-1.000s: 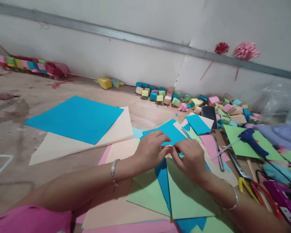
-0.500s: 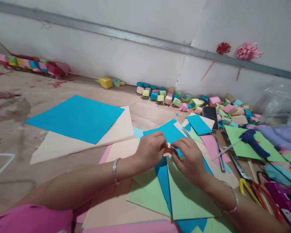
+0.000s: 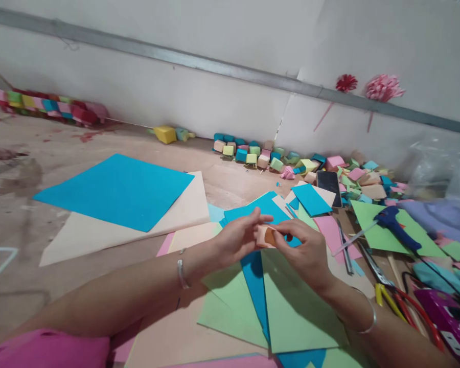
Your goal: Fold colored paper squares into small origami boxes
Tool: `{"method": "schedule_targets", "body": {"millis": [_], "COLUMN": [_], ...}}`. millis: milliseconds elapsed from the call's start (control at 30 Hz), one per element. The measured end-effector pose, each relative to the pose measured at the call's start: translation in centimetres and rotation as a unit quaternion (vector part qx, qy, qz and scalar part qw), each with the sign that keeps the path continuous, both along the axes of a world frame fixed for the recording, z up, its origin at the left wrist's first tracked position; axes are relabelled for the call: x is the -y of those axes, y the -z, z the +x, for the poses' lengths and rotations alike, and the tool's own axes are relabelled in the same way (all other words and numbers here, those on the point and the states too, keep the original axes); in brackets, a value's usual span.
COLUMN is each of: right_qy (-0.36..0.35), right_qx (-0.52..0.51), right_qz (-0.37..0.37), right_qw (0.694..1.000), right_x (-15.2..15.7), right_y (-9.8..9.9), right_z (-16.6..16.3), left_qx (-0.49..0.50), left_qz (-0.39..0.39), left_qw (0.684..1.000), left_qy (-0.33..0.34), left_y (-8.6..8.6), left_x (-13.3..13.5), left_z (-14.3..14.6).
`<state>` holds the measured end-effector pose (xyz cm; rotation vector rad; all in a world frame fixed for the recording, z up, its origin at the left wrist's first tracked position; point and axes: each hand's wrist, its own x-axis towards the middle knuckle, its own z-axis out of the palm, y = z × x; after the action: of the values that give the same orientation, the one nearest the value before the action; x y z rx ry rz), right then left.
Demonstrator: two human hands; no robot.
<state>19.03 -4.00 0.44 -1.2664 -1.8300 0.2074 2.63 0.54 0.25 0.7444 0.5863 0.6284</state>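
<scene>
A small folded peach paper piece point(image 3: 267, 237), its inner side shadowed orange-brown, is pinched between the thumb and fingers of my right hand point(image 3: 305, 251). My left hand point(image 3: 239, 236) is turned palm inward with its fingers stretched out and apart, close against the left edge of the piece. Whether it touches the paper I cannot tell. Beneath both hands lie overlapping sheets: a light green sheet point(image 3: 299, 306), blue paper point(image 3: 253, 207) and a large peach sheet point(image 3: 168, 322).
A large blue sheet point(image 3: 115, 191) rests on cream paper point(image 3: 80, 235) at left. At right are a phone point(image 3: 328, 188), a cutter knife point(image 3: 345, 248), scissors point(image 3: 375, 263), a blue glue gun point(image 3: 398, 227) and red-handled pliers point(image 3: 417, 312). Small folded paper blocks point(image 3: 249, 153) line the wall.
My left hand has let go of its pinch and spread its fingers, turning palm inward. The right hand keeps the peach piece, which now shows more of its face.
</scene>
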Motion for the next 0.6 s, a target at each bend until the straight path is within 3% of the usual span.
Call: {"method": "schedule_targets", "body": {"millis": [100, 300, 600], "right_qy": [-0.027, -0.053, -0.074], "right_qx": [0.011, 0.155, 0.170], "right_qz": [-0.002, 0.011, 0.039], "right_qw": [1.000, 0.986, 0.982], "right_x": [0.1, 0.3, -0.3], "right_y": [0.3, 0.8, 1.2], "right_z": [-0.2, -0.3, -0.2], "left_qx": [0.023, -0.032, -0.080], "left_qz": [-0.078, 0.021, 0.022], "left_qw": [0.994, 0.994, 0.990], "left_qy": [0.080, 0.107, 0.116], "left_y": [1.1, 1.7, 1.3], "left_x": [0.3, 1.7, 2.3], "left_z": [0.5, 0.8, 0.6]}}
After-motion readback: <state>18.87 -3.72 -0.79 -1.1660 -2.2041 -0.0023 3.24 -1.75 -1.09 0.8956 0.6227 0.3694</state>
